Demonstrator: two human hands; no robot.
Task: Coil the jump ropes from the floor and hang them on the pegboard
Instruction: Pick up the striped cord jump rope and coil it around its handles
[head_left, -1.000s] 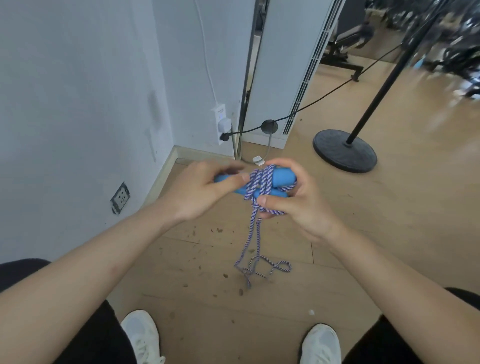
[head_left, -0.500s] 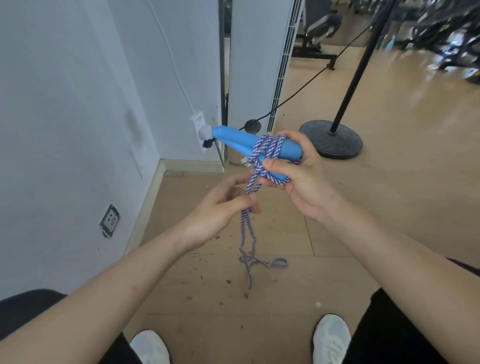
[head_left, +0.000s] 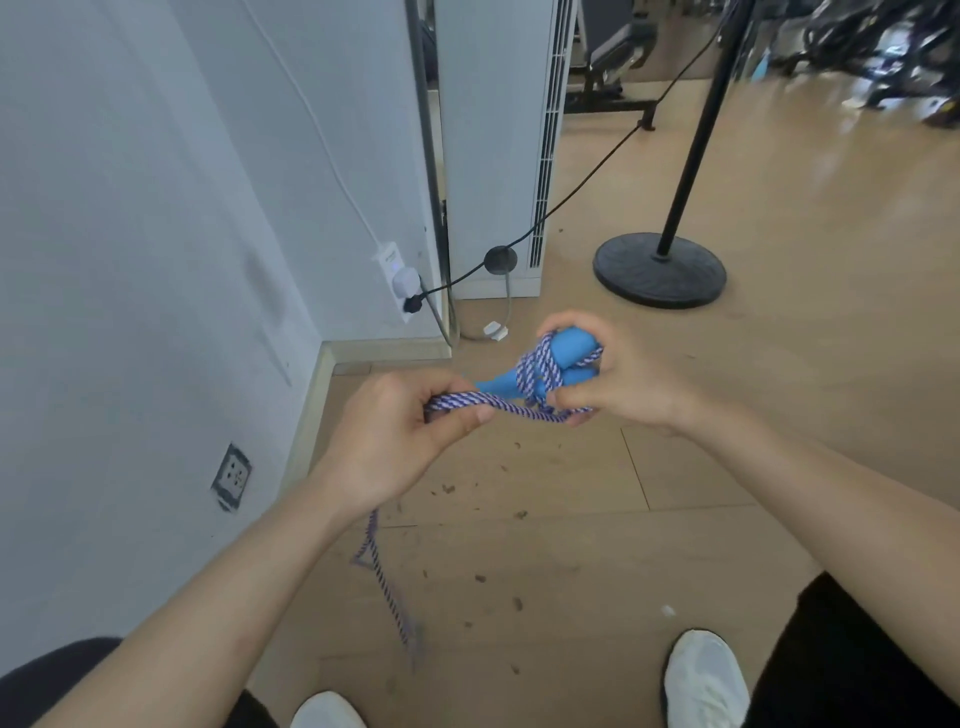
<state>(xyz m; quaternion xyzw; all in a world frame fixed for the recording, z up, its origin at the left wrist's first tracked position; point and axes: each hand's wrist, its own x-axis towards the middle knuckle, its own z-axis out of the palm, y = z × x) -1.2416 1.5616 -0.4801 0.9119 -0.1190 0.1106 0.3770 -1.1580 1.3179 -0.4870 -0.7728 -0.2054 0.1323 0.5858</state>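
Blue handles (head_left: 571, 348), two held side by side, sit in the right hand (head_left: 623, 379), nearer the camera than the black stand base (head_left: 660, 270) and a little left of it. Right fingers (head_left: 566, 322) are curled round the pair, thumb pinning the wraps. Purple-and-white braided rope (head_left: 498, 402) crosses the handles in several turns. The left hand (head_left: 395, 441), further left of the base, grips a doubled run of rope in closed fingers, drawn out taut sideways from the wraps. A loose tail (head_left: 387, 587) drops below the left wrist toward the wood floor (head_left: 727, 467), well on the near side of the base; it is blurred, so contact is unclear. Judgement: coiling of this rope is well under way but not finished, with slack left to wind on and the end to secure. The pegboard is not in view and hanging is not yet done. No other ropes are seen.
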